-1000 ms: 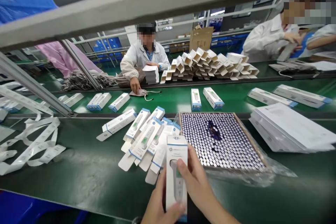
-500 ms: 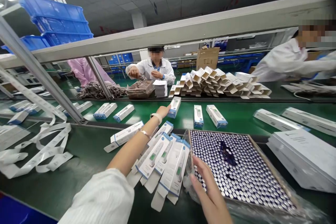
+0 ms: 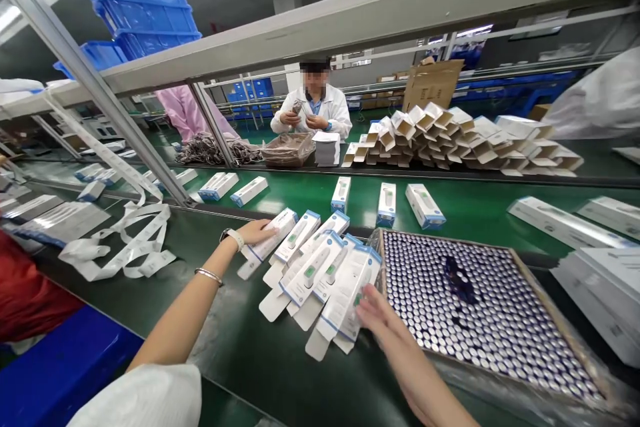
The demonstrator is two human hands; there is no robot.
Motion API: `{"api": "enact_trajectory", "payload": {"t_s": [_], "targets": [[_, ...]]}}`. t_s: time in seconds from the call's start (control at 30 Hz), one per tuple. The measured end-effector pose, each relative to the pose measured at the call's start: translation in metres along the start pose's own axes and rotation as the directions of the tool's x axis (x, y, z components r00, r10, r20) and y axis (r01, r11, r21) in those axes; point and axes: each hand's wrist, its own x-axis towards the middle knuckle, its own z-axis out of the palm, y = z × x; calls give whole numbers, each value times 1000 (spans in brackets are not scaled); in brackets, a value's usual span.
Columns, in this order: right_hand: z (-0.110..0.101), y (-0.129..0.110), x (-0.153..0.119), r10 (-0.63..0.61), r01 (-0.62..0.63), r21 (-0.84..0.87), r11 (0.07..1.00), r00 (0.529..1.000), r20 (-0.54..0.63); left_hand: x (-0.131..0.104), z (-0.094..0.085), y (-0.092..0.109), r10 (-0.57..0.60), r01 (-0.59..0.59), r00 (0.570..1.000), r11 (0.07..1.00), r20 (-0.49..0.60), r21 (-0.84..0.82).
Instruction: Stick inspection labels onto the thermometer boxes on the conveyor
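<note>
My left hand (image 3: 256,232) is closed on the left side of a white and blue thermometer carton (image 3: 275,235), which lies at an angle at the left of a loose pile. Several more cartons (image 3: 313,268) in the pile overlap, with end flaps sticking out towards me and a thermometer printed on their faces. My right hand (image 3: 383,323) is at the pile's right edge, fingers loosely apart by the rightmost carton (image 3: 350,290); whether they touch it is hard to tell. To its right, a plastic-lined tray (image 3: 545,293) holds rows of small batteries.
Closed cartons (image 3: 387,203) are spaced along the green conveyor (image 3: 365,210). Beyond it, open cartons (image 3: 440,137) are heaped near a seated co-worker (image 3: 314,107). A paper label strip (image 3: 145,233) curls at left; white stacked sheets (image 3: 605,293) lie at right. A metal post (image 3: 100,87) rises at left.
My left hand has let go of a carton on the conveyor and come back left to the carton beside the pile. My right hand has moved from the tray's edge to the pile. The view has shifted.
</note>
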Motion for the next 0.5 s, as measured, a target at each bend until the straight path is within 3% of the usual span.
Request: {"api": "enact_trajectory", "payload": {"t_s": [0.1, 0.17, 0.33, 0.5], "targets": [[16, 4, 10, 185, -181, 76, 981, 981, -52, -1, 18, 9, -4, 8, 998, 997, 58, -70], [21, 3, 20, 231, -226, 152, 962, 973, -13, -3, 28, 14, 3, 7, 998, 990, 67, -142], [30, 7, 38, 169, -182, 126, 975, 980, 106, -12, 51, 10, 24, -10, 998, 974, 60, -225], [41, 1, 38, 90, -94, 67, 993, 994, 64, -37, 63, -4, -6, -18, 997, 954, -77, -300]]}}
